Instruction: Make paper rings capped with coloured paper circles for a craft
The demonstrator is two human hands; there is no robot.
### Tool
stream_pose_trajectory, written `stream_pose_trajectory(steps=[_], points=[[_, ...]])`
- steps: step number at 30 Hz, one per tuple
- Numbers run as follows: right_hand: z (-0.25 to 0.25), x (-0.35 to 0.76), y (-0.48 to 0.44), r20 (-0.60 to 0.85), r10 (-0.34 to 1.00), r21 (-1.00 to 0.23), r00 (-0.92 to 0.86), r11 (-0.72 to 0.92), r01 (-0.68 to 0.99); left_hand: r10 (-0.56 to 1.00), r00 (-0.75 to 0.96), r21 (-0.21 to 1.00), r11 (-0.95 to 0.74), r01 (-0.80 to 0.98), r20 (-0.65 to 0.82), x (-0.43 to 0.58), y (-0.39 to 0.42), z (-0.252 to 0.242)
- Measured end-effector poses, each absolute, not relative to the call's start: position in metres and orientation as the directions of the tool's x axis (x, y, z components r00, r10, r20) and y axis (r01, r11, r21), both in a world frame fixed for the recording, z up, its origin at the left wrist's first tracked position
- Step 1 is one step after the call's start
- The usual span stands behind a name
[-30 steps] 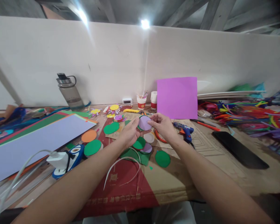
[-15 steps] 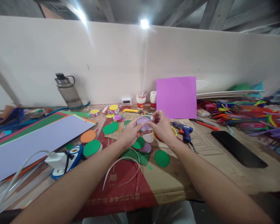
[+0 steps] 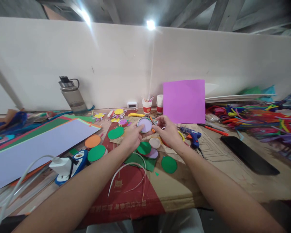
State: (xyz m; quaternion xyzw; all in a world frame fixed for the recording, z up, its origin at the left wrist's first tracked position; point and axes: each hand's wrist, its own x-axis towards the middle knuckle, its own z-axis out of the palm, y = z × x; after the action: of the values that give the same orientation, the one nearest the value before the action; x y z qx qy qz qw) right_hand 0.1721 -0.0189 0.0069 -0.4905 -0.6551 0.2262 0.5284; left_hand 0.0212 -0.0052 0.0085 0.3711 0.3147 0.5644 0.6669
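Observation:
My left hand (image 3: 132,137) pinches a pale purple disc with a white rim (image 3: 145,125) by its lower left edge, lifted a little above the table. My right hand (image 3: 168,132) is beside the disc, its fingertips curled at the right edge. Below the hands lie green discs (image 3: 144,148), another green disc (image 3: 169,164), a lilac disc (image 3: 152,154) and a small white disc (image 3: 155,142). An orange ring (image 3: 163,142) shows partly under my right hand.
A large lilac sheet (image 3: 36,142) lies at left, with a white plug and cable (image 3: 60,165) near it. A blue glue gun (image 3: 192,136), a black phone (image 3: 248,155), pipe cleaners (image 3: 254,118), a pink sheet (image 3: 183,101), cups (image 3: 146,105) and a water bottle (image 3: 72,95) stand around.
The purple disc has shifted slightly left and further from me, staying in my left fingers. My right fingers have eased off its face to its right edge.

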Motion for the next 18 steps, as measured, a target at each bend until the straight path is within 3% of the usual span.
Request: stream_pose_trajectory(steps=[6,13,18], points=[[0.013,0.171,-0.025,0.45,0.887,-0.742,-0.098,0.433,0.512,0.995,0.084,0.831,-0.003,-0.556,0.059,0.011,0.005,0.011],[0.003,0.164,-0.037,0.263,0.799,-0.443,-0.541,0.598,0.667,0.992,0.017,0.859,-0.101,-0.503,0.126,0.003,0.011,0.013],[0.003,0.159,-0.041,0.186,0.764,-0.375,-0.617,0.636,0.675,0.993,0.049,0.837,-0.062,-0.544,0.105,0.0,0.014,0.013]])
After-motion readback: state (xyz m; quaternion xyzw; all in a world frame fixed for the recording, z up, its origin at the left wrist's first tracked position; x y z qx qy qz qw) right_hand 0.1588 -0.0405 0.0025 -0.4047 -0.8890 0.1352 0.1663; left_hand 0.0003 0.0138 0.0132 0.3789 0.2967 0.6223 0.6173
